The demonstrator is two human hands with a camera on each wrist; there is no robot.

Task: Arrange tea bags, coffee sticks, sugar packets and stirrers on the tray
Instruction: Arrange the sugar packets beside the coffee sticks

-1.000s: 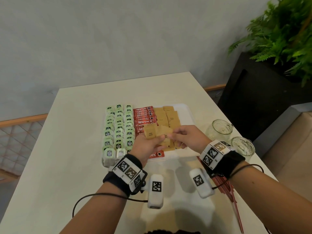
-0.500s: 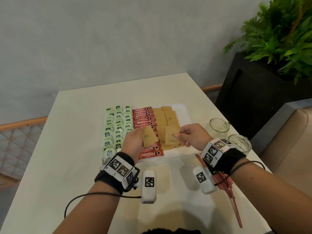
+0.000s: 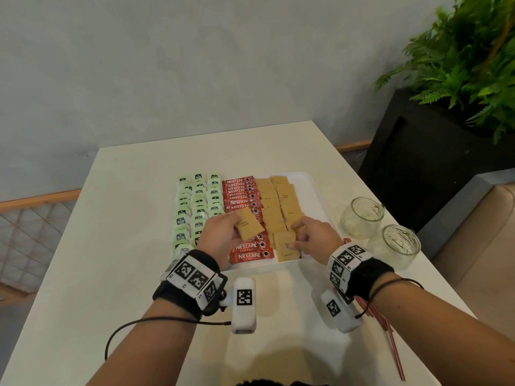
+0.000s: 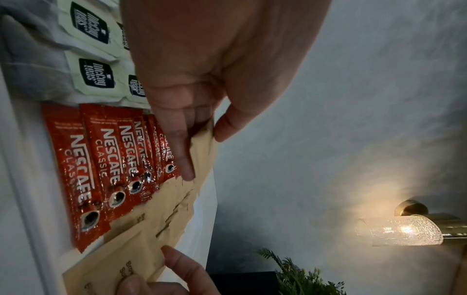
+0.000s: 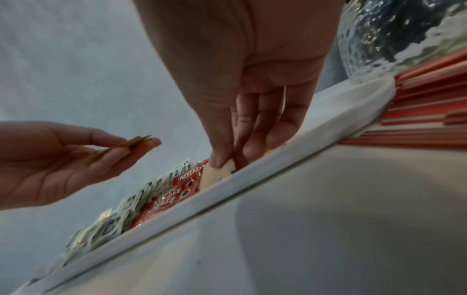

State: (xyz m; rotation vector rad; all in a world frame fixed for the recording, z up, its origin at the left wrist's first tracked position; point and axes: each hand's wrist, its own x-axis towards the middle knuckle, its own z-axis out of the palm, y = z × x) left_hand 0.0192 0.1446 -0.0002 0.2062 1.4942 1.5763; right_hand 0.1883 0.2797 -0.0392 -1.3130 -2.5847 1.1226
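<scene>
A white tray point(image 3: 315, 188) holds green tea bags point(image 3: 198, 203) on the left, red coffee sticks point(image 3: 241, 195) in the middle and brown sugar packets point(image 3: 278, 199) on the right. My left hand point(image 3: 223, 232) pinches a brown sugar packet point(image 3: 248, 224) above the coffee sticks; its edge point(image 4: 203, 151) shows between thumb and finger. My right hand point(image 3: 312, 235) pinches another sugar packet point(image 3: 284, 243) at the tray's near right corner, low on the tray point(image 5: 222, 169). Red stirrers point(image 3: 390, 335) lie on the table under my right forearm.
Two empty glass mugs point(image 3: 362, 215) point(image 3: 400, 246) stand right of the tray. A black planter point(image 3: 434, 151) with a fern is beyond the table's right edge. The white table point(image 3: 128, 246) runs around the tray; a wall lamp point(image 4: 404, 229) glows.
My hands have separated. The right hand took one sugar packet from the left and brought it down to the tray's near right corner; the left hand keeps a packet above the coffee sticks.
</scene>
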